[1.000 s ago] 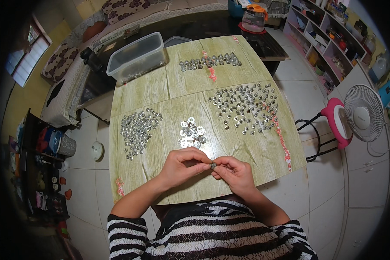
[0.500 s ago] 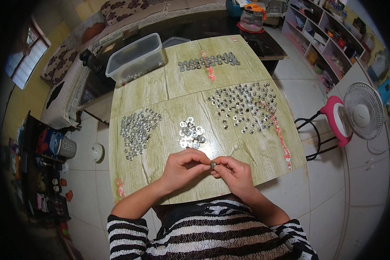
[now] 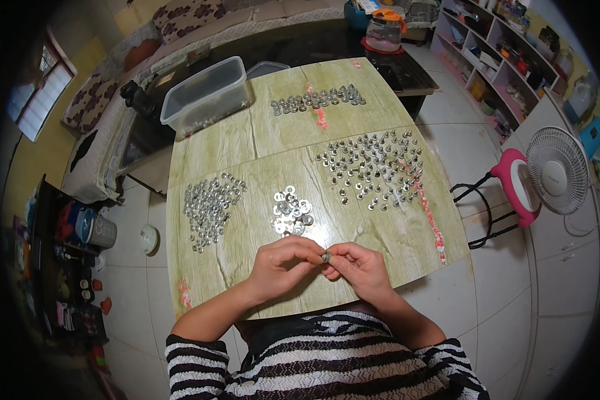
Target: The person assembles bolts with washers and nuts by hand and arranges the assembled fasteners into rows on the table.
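Above the table's near edge, my left hand (image 3: 279,268) and my right hand (image 3: 361,269) meet fingertip to fingertip. Both pinch one small grey metal fastener (image 3: 326,257); the fingers partly cover it, so its exact kind is unclear. Just beyond them lies a loose heap of flat metal washers (image 3: 292,212). To the right, many pointed metal screws (image 3: 380,167) stand on their heads, spread apart. Small shiny round metal pieces (image 3: 210,208) form a patch on the left. Farther off, similar upright fasteners (image 3: 317,101) sit in close rows, their bases looking wider.
All this lies on a wood-patterned table (image 3: 260,160). A clear plastic tub (image 3: 207,100) with some metal pieces in it stands at the far left corner. Right of the table are a pink-backed stool (image 3: 510,190) and a white fan (image 3: 557,173). A dark table (image 3: 300,40) adjoins behind.
The view has shifted slightly. Both hands stay together at the same spot, with the fastener turned a little between the fingertips.
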The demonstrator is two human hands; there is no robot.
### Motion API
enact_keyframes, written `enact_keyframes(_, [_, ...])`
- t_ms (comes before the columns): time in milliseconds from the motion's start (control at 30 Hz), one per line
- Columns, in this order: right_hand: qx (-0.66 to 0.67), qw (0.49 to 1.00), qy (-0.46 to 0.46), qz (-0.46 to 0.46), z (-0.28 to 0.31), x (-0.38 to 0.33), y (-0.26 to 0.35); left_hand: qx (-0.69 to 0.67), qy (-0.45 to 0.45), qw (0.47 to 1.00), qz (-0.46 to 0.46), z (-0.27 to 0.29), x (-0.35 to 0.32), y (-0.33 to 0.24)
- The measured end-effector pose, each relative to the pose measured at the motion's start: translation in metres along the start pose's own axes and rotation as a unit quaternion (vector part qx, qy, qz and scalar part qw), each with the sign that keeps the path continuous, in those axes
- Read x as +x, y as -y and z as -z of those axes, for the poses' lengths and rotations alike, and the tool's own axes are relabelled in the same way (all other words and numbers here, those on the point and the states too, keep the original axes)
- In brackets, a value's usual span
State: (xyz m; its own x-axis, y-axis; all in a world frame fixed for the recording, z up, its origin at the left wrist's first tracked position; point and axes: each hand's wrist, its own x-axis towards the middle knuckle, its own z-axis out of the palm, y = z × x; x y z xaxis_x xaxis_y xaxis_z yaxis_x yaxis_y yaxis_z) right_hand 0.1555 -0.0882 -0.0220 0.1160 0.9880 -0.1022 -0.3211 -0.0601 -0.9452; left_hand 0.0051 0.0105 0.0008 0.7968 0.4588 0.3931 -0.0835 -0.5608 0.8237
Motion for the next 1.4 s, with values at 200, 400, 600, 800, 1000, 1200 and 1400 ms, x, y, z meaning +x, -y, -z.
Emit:
enact_keyframes(200, [-0.01,1.0,0.006,-0.001,-0.001,0.0,0.002,-0.072,-0.035,0.996,0.037,-0.002,0.0,-0.002])
enact_keyframes(400, [-0.013,1.0,0.008,0.003,0.0,0.001,0.0,-0.1,-0.094,0.977,0.162,-0.006,0.0,-0.005])
enact_keyframes(600, [0.0,1.0,0.014,0.01,0.0,0.001,0.001,-0.028,-0.079,0.99,0.11,-0.005,0.003,-0.01])
enact_keyframes(800, [-0.031,0.999,0.008,0.019,-0.001,0.001,-0.001,0.024,-0.08,0.996,-0.037,-0.006,0.005,-0.013])
enact_keyframes(1000, [-0.04,0.999,0.006,0.017,-0.001,0.0,-0.001,0.012,-0.071,0.996,-0.046,-0.007,0.003,-0.008])
enact_keyframes(1200, [-0.025,1.0,-0.003,0.006,-0.003,-0.001,-0.001,0.019,-0.052,0.997,0.054,-0.004,0.0,-0.007])
enact_keyframes(1400, [-0.039,0.999,0.003,0.023,-0.002,0.0,-0.003,0.059,-0.09,0.994,0.03,-0.005,0.005,-0.014])
